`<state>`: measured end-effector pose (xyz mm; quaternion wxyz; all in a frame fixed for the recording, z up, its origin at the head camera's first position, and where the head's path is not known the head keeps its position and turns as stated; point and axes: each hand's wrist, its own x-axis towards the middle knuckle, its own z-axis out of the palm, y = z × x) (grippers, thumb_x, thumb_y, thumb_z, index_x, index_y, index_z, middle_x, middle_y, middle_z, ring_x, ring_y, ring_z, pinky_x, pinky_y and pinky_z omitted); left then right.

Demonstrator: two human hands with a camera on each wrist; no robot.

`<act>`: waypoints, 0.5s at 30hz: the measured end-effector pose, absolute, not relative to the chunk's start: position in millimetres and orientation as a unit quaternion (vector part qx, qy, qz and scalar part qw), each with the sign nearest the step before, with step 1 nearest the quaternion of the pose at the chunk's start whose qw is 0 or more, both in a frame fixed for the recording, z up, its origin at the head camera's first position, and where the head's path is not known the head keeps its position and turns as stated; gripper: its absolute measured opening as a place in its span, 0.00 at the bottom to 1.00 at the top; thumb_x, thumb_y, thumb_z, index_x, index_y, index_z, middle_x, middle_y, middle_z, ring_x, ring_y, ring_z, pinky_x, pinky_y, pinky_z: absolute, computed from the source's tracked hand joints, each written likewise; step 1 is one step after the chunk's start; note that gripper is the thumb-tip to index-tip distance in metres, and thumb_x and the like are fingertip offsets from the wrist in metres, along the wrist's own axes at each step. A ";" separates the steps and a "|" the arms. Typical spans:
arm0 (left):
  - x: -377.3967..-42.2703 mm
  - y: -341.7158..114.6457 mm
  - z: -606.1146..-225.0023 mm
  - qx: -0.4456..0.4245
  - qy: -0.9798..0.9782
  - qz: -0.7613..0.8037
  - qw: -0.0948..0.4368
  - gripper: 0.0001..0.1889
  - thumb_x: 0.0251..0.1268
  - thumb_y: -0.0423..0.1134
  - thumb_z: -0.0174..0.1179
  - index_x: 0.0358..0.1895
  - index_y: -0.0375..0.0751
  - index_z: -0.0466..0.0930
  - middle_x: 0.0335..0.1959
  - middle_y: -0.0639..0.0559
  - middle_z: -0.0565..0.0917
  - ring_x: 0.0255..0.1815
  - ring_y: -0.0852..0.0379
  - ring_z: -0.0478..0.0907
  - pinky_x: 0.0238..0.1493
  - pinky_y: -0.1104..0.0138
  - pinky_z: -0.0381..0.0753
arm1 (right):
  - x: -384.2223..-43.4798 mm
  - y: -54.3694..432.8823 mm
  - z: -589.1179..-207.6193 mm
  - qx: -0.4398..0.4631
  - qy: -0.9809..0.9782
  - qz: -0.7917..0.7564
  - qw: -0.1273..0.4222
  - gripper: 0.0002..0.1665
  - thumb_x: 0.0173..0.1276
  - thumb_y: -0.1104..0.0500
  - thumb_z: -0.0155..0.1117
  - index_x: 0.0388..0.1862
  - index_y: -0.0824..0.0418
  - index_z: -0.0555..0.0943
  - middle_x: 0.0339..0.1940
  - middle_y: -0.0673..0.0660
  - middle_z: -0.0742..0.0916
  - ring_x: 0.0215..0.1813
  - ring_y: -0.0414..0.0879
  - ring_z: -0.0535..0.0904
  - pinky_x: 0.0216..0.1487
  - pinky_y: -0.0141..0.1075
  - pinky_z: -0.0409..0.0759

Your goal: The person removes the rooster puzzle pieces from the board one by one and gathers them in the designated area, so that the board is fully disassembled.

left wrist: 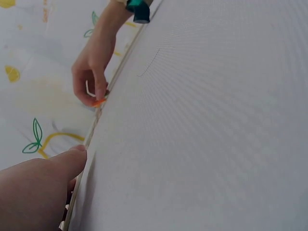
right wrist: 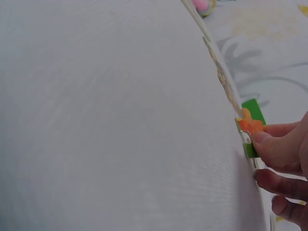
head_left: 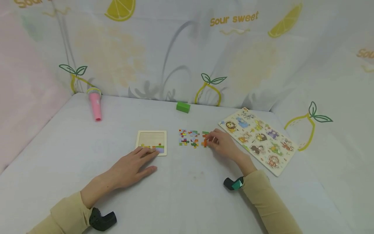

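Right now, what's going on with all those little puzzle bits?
A person is busy with a small jigsaw. Their right hand pinches an orange-and-green jigsaw piece. Their left hand rests on the lower edge of the square wooden puzzle tray, where some pieces show along the bottom. More loose pieces lie between the tray and the right hand. An animal puzzle board sits off to the right.

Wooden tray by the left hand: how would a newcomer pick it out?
On the white table, find the left hand. It reaches over the near edge of a small wooden tray. Unlike the big animal board to the right, this tray shows mostly bare wood, with colour only along its near side.
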<state>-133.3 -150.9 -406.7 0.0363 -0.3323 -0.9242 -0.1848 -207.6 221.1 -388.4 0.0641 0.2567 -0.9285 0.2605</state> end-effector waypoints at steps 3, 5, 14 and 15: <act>-133.4 -150.9 -406.6 -0.332 -0.925 -0.184 0.033 0.30 0.73 0.56 0.56 0.73 0.47 0.70 0.64 0.53 0.74 0.68 0.46 0.70 0.70 0.48 0.69 | -208.4 221.3 -391.4 0.258 -0.931 0.248 0.072 0.05 0.64 0.64 0.71 0.38 0.60 0.85 0.34 0.53 0.82 0.34 0.44 0.78 0.36 0.36 0.77; -133.6 -150.8 -406.2 -0.330 -0.925 -0.184 0.028 0.31 0.73 0.56 0.57 0.73 0.47 0.69 0.64 0.54 0.74 0.69 0.47 0.69 0.72 0.49 0.67 | -208.1 221.4 -392.6 0.258 -0.931 0.246 0.075 0.06 0.64 0.64 0.72 0.39 0.59 0.85 0.34 0.53 0.82 0.33 0.43 0.77 0.36 0.35 0.76; -132.8 -150.6 -404.9 -0.323 -0.928 -0.184 0.025 0.30 0.74 0.57 0.55 0.73 0.48 0.69 0.64 0.54 0.74 0.69 0.46 0.69 0.67 0.48 0.71 | -208.3 221.7 -393.9 0.254 -0.932 0.246 0.076 0.08 0.65 0.62 0.72 0.42 0.60 0.86 0.34 0.53 0.82 0.32 0.41 0.74 0.34 0.33 0.73; -132.8 -150.6 -405.0 -0.322 -0.928 -0.185 0.023 0.30 0.74 0.57 0.55 0.73 0.48 0.70 0.65 0.54 0.74 0.69 0.46 0.69 0.67 0.49 0.72 | -208.4 221.6 -393.8 0.254 -0.932 0.245 0.077 0.08 0.64 0.62 0.72 0.42 0.60 0.87 0.34 0.53 0.82 0.32 0.42 0.74 0.34 0.34 0.73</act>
